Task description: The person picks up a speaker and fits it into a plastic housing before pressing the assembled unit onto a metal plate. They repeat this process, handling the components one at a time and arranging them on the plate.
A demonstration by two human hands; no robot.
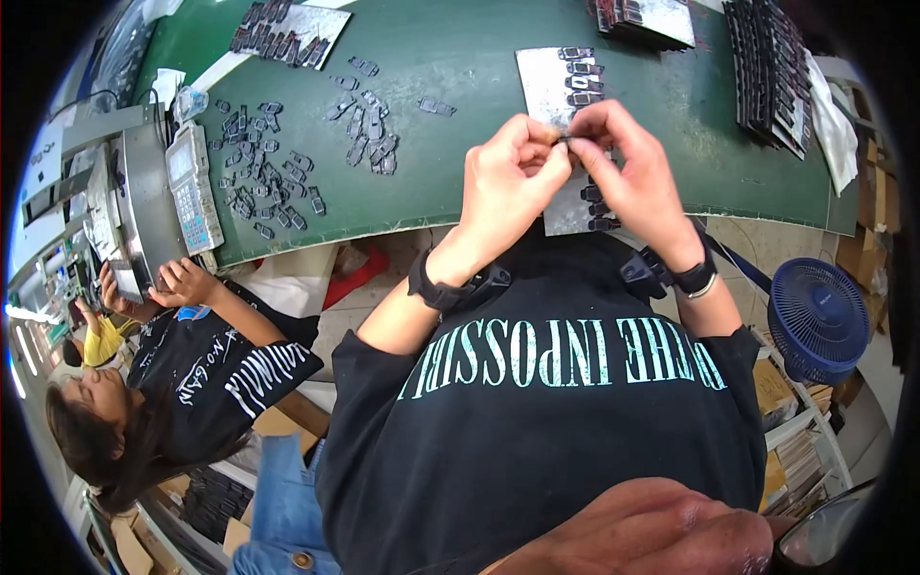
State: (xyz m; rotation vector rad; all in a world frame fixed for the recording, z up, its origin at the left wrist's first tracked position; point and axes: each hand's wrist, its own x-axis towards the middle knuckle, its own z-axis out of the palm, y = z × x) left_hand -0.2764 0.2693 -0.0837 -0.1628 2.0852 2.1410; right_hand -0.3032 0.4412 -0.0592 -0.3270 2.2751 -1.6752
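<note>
My left hand (508, 182) and my right hand (634, 177) meet over the table, thumbs and fingertips pinched together on a small dark part (563, 140). Its exact kind is too small to make out. Beneath my hands lies a silvery flat plate (539, 81). Several small black plastic pieces (583, 82) sit in a row along its right side, and more of them (596, 199) show below my right hand. The middle of the plate is hidden by my hands.
Loose black pieces lie in a large pile (264, 172) and a smaller one (369, 129) on the green table (431, 172). Loaded plates (292, 36) and stacks (771, 77) stand farther off. A blue fan (819, 316) is at right; a co-worker (220, 335) sits left, beside a keypad device (192, 187).
</note>
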